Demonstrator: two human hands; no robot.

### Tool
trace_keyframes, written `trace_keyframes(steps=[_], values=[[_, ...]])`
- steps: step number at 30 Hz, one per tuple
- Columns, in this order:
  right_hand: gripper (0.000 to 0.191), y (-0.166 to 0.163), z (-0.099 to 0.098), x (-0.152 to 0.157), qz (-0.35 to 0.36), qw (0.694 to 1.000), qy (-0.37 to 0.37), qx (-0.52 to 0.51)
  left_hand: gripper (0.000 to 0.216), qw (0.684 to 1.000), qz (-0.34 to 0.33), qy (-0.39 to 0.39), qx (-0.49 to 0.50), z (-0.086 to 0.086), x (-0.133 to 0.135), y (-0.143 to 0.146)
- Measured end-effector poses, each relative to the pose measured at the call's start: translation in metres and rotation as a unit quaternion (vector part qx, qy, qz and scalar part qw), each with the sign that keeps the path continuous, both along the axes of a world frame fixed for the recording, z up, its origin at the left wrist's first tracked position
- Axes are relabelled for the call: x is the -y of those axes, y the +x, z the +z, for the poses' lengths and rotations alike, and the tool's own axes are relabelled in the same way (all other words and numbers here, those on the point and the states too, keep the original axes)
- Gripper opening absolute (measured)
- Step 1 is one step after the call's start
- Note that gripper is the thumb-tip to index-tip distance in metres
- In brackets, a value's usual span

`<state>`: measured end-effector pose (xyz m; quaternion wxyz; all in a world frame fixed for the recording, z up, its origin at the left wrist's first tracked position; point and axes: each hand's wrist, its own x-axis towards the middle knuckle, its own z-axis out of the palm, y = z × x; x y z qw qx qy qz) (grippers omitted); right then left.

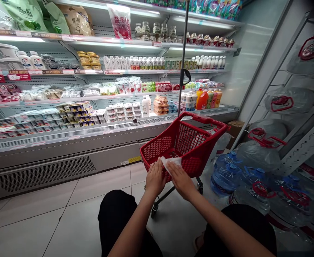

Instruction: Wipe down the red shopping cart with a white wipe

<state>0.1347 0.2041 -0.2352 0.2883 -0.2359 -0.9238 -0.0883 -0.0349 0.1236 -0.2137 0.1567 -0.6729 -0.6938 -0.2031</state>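
A small red plastic shopping cart with a mesh basket stands in front of my knees. My left hand lies on the near side of the basket at its rim, fingers stretched out and close together. Beside it, my right hand presses a thin white wipe against the same side, its fingers flat over the sheet. Part of the wipe sticks up past the rim. What lies under both palms is hidden. A dark pole with a black hook rises from the cart's far side.
A refrigerated display case full of dairy goods runs behind the cart. On the right, large water bottles crowd the floor beside a metal rack holding more bottles. Pale floor tiles spread to the left.
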Motion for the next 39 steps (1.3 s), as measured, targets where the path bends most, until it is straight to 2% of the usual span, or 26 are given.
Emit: trace_keyframes(steps=[3, 10, 16, 19, 21, 23, 25, 27, 32, 34, 37, 39], values=[[0.086, -0.010, 0.006, 0.014, 0.040, 0.999, -0.004, 0.004, 0.091, 1.000, 0.007, 0.004, 0.001, -0.002, -0.002, 0.002], [0.079, -0.001, 0.031, -0.012, 0.117, 0.993, -0.012, 0.012, 0.087, 1.000, 0.019, 0.019, 0.006, -0.003, -0.002, 0.008], [0.071, -0.020, 0.025, -0.004, 0.109, 0.994, -0.016, -0.007, 0.092, 1.000, 0.021, 0.020, 0.010, -0.003, 0.002, 0.013], [0.074, -0.009, 0.023, -0.028, 0.122, 0.992, -0.004, 0.019, 0.093, 1.000, 0.020, 0.017, 0.009, -0.002, 0.006, 0.012], [0.071, 0.005, 0.025, -0.057, 0.088, 0.996, -0.016, 0.010, 0.095, 1.000, 0.018, 0.012, 0.001, -0.002, 0.008, 0.012], [0.065, 0.016, 0.027, -0.081, 0.025, 0.999, -0.035, -0.028, 0.097, 1.000, 0.016, 0.012, 0.001, -0.002, 0.009, 0.013], [0.062, 0.017, 0.027, -0.089, -0.014, 0.997, -0.046, -0.064, 0.097, 1.000, 0.016, 0.019, 0.007, -0.003, 0.008, 0.015], [0.062, 0.007, 0.022, -0.075, -0.010, 0.996, -0.047, -0.072, 0.098, 0.999, 0.016, 0.031, 0.013, -0.004, 0.006, 0.017], [0.067, -0.029, 0.009, -0.005, 0.082, 0.996, -0.039, -0.025, 0.098, 0.998, 0.007, 0.060, 0.033, -0.008, 0.006, 0.019], [0.069, -0.028, 0.012, -0.002, 0.114, 0.993, -0.037, -0.010, 0.096, 0.997, -0.004, 0.059, 0.040, -0.009, 0.008, 0.015], [0.069, -0.004, 0.020, -0.036, 0.110, 0.993, -0.040, -0.004, 0.089, 0.998, -0.041, 0.044, 0.033, -0.007, 0.010, -0.004], [0.066, 0.018, 0.024, -0.072, 0.052, 0.998, -0.039, -0.013, 0.078, 0.998, -0.050, 0.028, 0.019, -0.003, 0.009, -0.023]])
